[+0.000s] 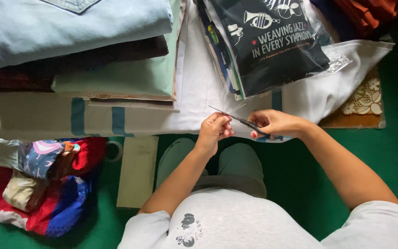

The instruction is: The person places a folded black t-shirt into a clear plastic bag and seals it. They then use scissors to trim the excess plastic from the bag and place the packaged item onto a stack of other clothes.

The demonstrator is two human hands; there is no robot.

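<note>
My right hand [275,123] grips the handles of a small pair of dark scissors [236,117], whose thin blades point up and to the left. My left hand [215,129] is pinched shut right beside the blades, its fingertips together on something too small to make out. Both hands hover over the front edge of a white cloth [199,87] that lies in front of my knees.
Folded fabrics are stacked at the upper left, pale blue denim [70,27] on top. A dark printed shirt in a clear bag [272,41] lies at the top centre. A heap of colourful clothes [38,184] sits at the left on green carpet [300,184].
</note>
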